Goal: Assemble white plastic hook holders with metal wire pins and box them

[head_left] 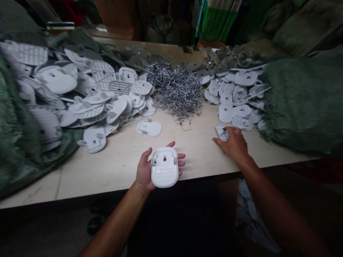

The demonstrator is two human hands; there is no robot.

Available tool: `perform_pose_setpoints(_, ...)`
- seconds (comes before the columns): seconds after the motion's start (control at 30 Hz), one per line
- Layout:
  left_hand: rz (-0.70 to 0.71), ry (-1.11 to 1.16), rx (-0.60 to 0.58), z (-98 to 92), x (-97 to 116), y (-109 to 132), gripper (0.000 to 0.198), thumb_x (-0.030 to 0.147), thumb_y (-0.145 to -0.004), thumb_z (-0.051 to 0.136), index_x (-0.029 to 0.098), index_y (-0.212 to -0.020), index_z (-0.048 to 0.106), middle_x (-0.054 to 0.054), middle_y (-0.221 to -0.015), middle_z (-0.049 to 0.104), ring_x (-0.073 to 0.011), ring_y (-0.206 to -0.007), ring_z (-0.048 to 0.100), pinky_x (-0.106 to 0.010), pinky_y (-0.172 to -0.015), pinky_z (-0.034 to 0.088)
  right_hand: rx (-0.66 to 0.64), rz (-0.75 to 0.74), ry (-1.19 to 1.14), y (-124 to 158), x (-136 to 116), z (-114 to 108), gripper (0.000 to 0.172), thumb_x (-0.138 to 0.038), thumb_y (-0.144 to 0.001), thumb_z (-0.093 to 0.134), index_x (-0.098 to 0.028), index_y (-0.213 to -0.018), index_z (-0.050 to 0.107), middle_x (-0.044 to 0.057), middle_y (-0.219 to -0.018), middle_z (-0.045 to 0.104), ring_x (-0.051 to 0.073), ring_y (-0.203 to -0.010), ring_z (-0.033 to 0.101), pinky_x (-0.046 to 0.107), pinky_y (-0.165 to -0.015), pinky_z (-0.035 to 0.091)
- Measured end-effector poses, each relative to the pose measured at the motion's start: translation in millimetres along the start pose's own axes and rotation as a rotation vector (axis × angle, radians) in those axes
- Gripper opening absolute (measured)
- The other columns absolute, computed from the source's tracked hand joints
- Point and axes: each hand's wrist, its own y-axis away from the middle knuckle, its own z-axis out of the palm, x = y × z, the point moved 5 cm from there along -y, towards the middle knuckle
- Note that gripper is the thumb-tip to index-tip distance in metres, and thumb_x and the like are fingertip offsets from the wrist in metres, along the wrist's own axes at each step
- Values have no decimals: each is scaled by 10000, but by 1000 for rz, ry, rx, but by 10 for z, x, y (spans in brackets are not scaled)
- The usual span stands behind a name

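My left hand (144, 170) is palm up near the table's front edge, its fingers spread beneath a rounded white plastic plate (165, 178). That plate has a keyhole slot in its middle and metal-looking clips at both sides. To the right, my right hand (234, 144) has thumb and fingers around a smaller ribbed white plastic piece (221, 131), which is close to the tabletop; the fingertips are partly hidden. Another white plate with a clip (151, 128) lies flat beyond my left hand.
White plates are heaped on the left (93, 103), smaller white plastic pieces on the right (226, 110). Between them lies a tangle of bent metal wires (178, 87). Green woven sacks flank the table: a left sack (16, 150) and a right sack (302, 103).
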Motion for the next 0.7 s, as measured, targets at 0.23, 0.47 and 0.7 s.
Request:
perform_pose_setpoints(0.23, 78, -29, 89, -18, 95, 123, 710, 637, -932, 599, 186, -1480, 595, -190, -1119, 783, -373, -961, 796, -548, -862, 639, 47, 158, -410, -120, 202, -49, 440, -436, -793, 780, -204, -1164, 736, 138, -1044, 777, 351, -997, 733, 499, -924, 595)
perform_pose_setpoints(0.47, 201, -63, 313, -58, 178, 63, 499, 559, -943, 598, 175, -1254, 674, -165, -982, 790, -355, -865, 801, -520, -818, 643, -320, 375, -984, 24, 84, 277, 608, -447, -720, 878, -182, -1251, 747, 136, -1042, 820, 309, -856, 778, 443, -736, 652)
perform_pose_setpoints(0.7, 257, -106, 405, -53, 211, 79, 484, 539, -941, 593, 168, -1245, 657, -165, -948, 796, -351, -846, 805, -513, -819, 646, -169, 22, -224, 37, -49, -84, 930, -738, -796, 801, -197, -1534, 638, 169, -1242, 789, 375, -1047, 768, 528, -971, 591)
